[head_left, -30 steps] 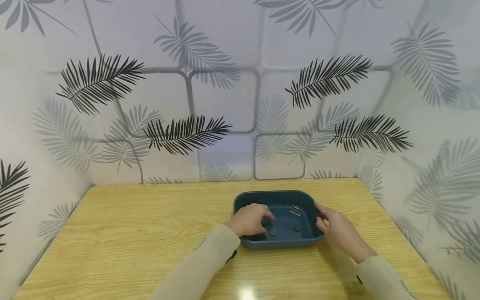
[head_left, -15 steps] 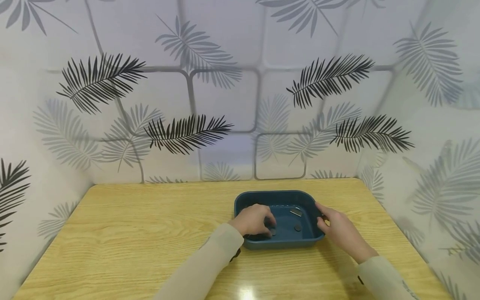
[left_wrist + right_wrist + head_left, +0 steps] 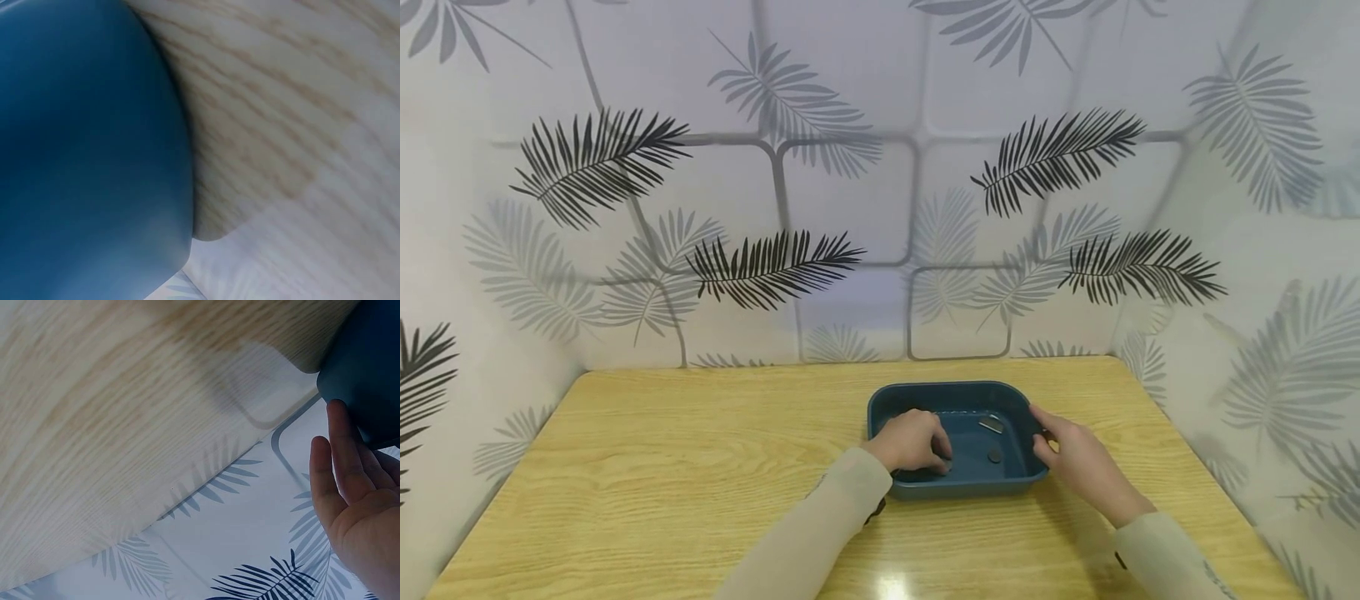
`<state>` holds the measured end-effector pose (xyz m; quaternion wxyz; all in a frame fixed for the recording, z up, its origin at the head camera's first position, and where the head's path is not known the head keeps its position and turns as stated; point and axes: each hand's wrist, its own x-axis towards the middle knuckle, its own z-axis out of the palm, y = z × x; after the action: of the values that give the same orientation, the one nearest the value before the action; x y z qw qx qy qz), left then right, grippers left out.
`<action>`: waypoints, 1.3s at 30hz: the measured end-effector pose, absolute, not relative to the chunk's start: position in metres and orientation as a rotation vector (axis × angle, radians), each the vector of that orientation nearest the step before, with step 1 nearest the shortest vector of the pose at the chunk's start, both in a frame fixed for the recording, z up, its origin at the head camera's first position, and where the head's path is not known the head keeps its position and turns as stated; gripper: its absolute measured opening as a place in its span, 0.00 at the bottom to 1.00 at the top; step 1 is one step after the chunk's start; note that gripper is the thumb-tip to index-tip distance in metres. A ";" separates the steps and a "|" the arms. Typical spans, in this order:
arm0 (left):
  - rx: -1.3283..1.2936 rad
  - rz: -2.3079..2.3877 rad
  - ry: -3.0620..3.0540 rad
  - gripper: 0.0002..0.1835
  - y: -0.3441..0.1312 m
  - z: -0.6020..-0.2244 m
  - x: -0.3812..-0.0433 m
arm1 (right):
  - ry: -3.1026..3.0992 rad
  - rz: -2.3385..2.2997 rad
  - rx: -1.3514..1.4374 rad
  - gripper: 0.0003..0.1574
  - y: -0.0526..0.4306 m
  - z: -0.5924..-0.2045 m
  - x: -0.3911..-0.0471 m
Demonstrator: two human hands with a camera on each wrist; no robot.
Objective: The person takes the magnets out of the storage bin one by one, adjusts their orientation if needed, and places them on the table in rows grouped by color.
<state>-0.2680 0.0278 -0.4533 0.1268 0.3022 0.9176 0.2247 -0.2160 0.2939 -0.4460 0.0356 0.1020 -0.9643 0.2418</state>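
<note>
A dark blue rectangular tray with rounded corners sits on the table. My left hand reaches over its left side, thumb and fingers brought together low inside and pinching a small coin, mostly covered by the fingertips. Another dark round coin lies on the tray floor to the right. Behind that is a small flat silvery rectangular piece. At the right end, my right hand holds the tray's rim between thumb and fingers; the right wrist view has its fingers against the outer wall.
The tray stands on a light wood-grain table, right of its middle. Behind the table's back edge rises a wall covered in leaf-patterned paper, which continues along both sides. Only the tray's outer side and the tabletop show in the left wrist view.
My left hand has moved slightly right and down inside the tray, its spread thumb and fingers closing over the left coin. The right hand and tray stay in place.
</note>
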 end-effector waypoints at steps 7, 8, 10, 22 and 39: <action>0.863 0.629 2.667 0.03 0.031 -0.455 -0.270 | -2.968 0.745 0.307 0.33 0.294 -0.446 -0.216; 0.864 0.625 2.670 0.03 0.031 -0.455 -0.270 | -2.969 0.741 0.308 0.33 0.294 -0.446 -0.216; 0.865 0.628 2.674 0.03 0.031 -0.455 -0.270 | -2.970 0.737 0.310 0.33 0.294 -0.446 -0.217; 0.905 0.721 2.714 0.03 0.025 -0.442 -0.268 | -2.972 0.737 0.307 0.33 0.293 -0.444 -0.217; 0.986 0.754 2.837 0.04 0.000 -0.426 -0.268 | -2.972 0.757 0.296 0.34 0.292 -0.445 -0.216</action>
<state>-0.2681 -0.0004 -0.4256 0.0227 0.3183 0.9159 0.2434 -0.2158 0.2918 -0.4451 0.0302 0.0961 -0.9641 0.2457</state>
